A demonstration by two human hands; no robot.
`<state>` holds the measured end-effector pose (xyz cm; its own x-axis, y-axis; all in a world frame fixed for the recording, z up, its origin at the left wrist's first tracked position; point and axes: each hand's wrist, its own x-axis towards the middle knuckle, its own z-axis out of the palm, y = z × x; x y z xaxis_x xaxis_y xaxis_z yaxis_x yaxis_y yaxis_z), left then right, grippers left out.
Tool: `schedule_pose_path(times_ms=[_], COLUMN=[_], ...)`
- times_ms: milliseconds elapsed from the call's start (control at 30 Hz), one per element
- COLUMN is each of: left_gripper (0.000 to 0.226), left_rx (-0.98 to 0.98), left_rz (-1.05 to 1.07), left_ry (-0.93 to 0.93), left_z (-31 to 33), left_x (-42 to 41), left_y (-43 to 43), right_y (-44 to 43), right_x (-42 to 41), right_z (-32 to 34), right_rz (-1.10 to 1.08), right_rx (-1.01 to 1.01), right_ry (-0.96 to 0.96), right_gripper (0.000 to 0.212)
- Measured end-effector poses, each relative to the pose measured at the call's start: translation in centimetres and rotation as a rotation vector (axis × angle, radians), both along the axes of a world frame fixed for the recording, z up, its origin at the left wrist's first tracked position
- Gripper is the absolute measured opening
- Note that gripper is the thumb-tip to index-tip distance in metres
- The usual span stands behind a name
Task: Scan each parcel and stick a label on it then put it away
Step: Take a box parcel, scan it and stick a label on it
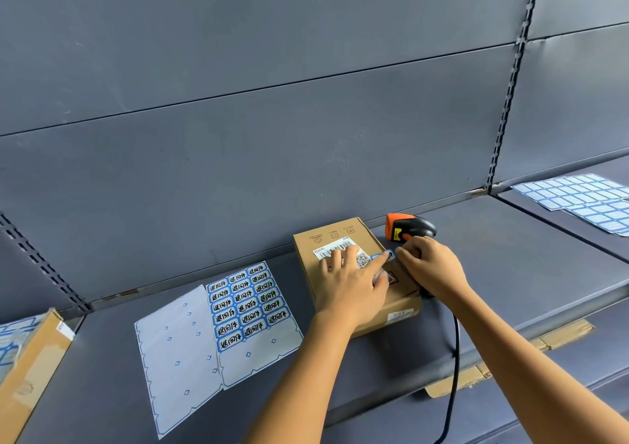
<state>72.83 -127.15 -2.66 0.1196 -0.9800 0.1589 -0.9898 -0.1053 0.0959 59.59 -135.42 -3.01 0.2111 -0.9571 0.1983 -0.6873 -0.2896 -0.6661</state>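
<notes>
The left hand [350, 285] lies on the parcel [340, 236] on the shelf [510, 256], fingers spread, forefinger tip pressing a blue label [383, 255]. The right hand [430, 266], fingers curled, seems to pinch the label's other end; the scanner [410, 227] lies just beyond them.

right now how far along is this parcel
Scanning looks finished: the scanner lies on the shelf behind the box. In hand: the left hand presses a blue label onto the box top while the right hand pinches its end. Left: putting the box away.
</notes>
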Motion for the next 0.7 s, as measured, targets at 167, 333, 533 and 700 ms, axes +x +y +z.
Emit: schedule_pose_path(times_ms=[167, 333, 533, 700], left_gripper=[0.045, 0.046, 0.049, 0.066], left_rx=[-0.024, -0.049, -0.081, -0.274], left_rz=[-0.002, -0.002, 0.032, 0.057], left_ry=[0.010, -0.018, -0.004, 0.236], left_z=[0.0, -0.1, -0.1, 0.3], left_x=[0.2, 0.1, 0.1, 1.1], left_y=[0.2, 0.2, 0.0, 0.8], right_y=[1.7, 2.2, 2.1, 3.5], right_x=[0.2, 0.9, 1.2, 0.8], right_z=[0.7, 1.2, 2.5, 3.1], right_rz=[0.100, 0.144, 0.224, 0.337], right_rx=[0.136, 0.300, 0.409, 0.648], right_ry=[-0.070, 0.084, 0.047, -0.585], right_gripper=[0.021, 0.026, 0.011, 0.024])
